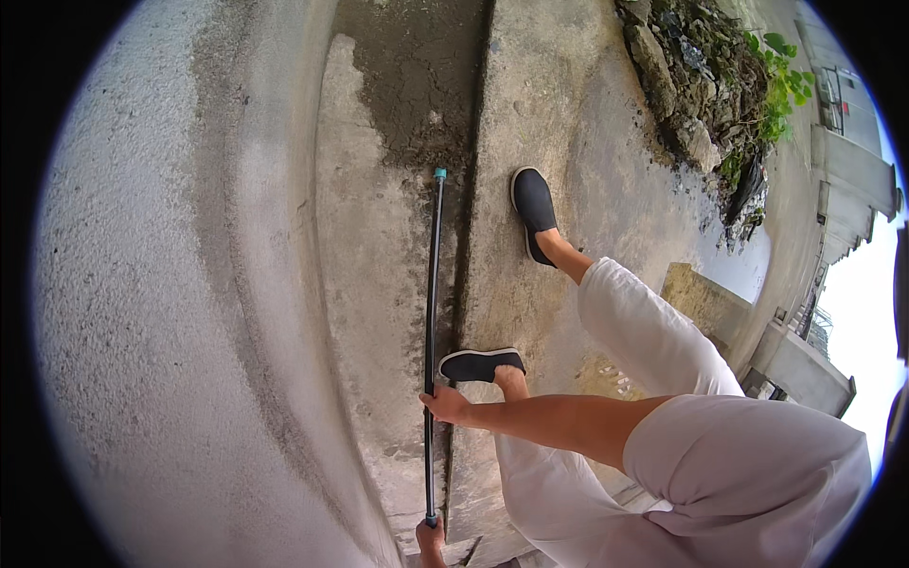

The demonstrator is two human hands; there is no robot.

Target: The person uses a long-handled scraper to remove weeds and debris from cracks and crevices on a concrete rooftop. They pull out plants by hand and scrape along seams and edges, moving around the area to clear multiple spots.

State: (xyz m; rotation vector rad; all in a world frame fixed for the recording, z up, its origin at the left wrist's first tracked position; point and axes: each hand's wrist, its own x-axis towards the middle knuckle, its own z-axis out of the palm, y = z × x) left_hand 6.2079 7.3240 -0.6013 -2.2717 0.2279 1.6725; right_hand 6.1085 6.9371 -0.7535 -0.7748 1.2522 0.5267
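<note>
A long, straight black pole with a teal cap at its far end runs along the ground channel. My right hand is closed around its lower part, next to my shoe. At the bottom edge of the picture, my left hand is closed at the pole's near end, just by a second teal collar; part of this hand is out of the picture. The capped tip rests or hovers by a patch of dark, wet-looking mud; I cannot tell whether it touches.
A rough pale wall curves along the left. My dark slip-on shoes stand on a stained concrete ledge right of the channel. A heap of rubble with green plants lies upper right, and a low concrete block sits below it.
</note>
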